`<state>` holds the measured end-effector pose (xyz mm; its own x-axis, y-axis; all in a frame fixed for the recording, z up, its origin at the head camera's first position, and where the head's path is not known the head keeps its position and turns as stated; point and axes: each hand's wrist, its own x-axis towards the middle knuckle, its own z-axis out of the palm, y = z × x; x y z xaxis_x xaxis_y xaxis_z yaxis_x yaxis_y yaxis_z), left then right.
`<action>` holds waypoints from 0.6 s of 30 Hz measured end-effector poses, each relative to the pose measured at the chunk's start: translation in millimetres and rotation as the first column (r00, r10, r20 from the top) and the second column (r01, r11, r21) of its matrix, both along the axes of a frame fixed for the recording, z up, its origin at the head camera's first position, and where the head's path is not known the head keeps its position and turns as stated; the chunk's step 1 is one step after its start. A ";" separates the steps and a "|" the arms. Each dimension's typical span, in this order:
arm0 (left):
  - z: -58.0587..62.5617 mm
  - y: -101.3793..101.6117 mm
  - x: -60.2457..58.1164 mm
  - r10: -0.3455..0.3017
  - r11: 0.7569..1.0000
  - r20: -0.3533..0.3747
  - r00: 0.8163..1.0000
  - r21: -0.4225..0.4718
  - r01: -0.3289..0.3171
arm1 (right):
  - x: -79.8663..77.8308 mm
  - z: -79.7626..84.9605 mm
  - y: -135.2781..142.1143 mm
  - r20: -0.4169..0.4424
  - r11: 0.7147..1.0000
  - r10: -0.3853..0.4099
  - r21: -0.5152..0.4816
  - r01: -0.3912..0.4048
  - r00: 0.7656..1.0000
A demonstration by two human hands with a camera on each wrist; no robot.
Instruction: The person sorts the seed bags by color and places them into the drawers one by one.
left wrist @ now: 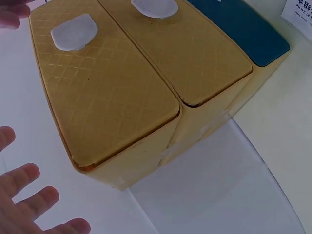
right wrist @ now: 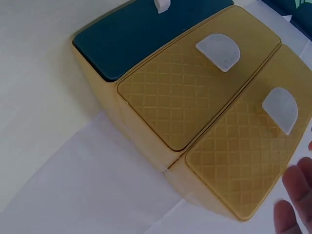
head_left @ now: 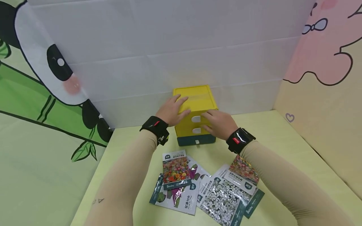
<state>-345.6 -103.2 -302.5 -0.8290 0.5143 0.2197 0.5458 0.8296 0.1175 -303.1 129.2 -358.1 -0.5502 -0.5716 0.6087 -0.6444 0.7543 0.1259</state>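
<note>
A small yellow drawer box [head_left: 198,95] stands against the back wall, with two yellow drawers above a dark teal drawer [head_left: 186,140]. White half-round tabs [head_left: 196,119] mark the yellow fronts; all three drawers are closed. My left hand [head_left: 171,110], fingers spread, is at the box's upper left edge and overlaps its top in the head view. On the other side, my right hand [head_left: 221,124] is held before the right part of the front, fingers loosely bent near the tabs. Both wrist views show fingertips beside the box, with nothing in them.
Several seed packets lie in two overlapping groups on the pale yellow table [head_left: 135,141]. Flower-picture packets [head_left: 176,169] are at left, a white-flower packet [head_left: 222,199] at right. Another colourful packet [head_left: 244,171] is partly behind my right forearm. Cartoon-printed cloth walls [head_left: 158,62] surround the table.
</note>
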 end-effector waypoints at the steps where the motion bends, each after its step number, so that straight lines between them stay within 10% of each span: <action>1: 0.6 1.7 -2.3 0.000 1.000 0.004 1.000 -0.012 0.000 | -1.8 1.3 -3.9 -0.026 1.000 0.009 0.006 -0.008 1.000; 18: -22.4 18.5 -27.1 0.041 0.980 0.088 0.995 -0.198 -0.023 | -24.8 -6.1 -25.2 -0.083 0.995 0.006 0.095 0.002 0.997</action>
<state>-372.7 -84.7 -324.9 -0.8576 0.5129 0.0390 0.5132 0.8583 -0.0016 -328.0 104.0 -364.2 -0.4986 -0.6301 0.5953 -0.6304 0.7350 0.2498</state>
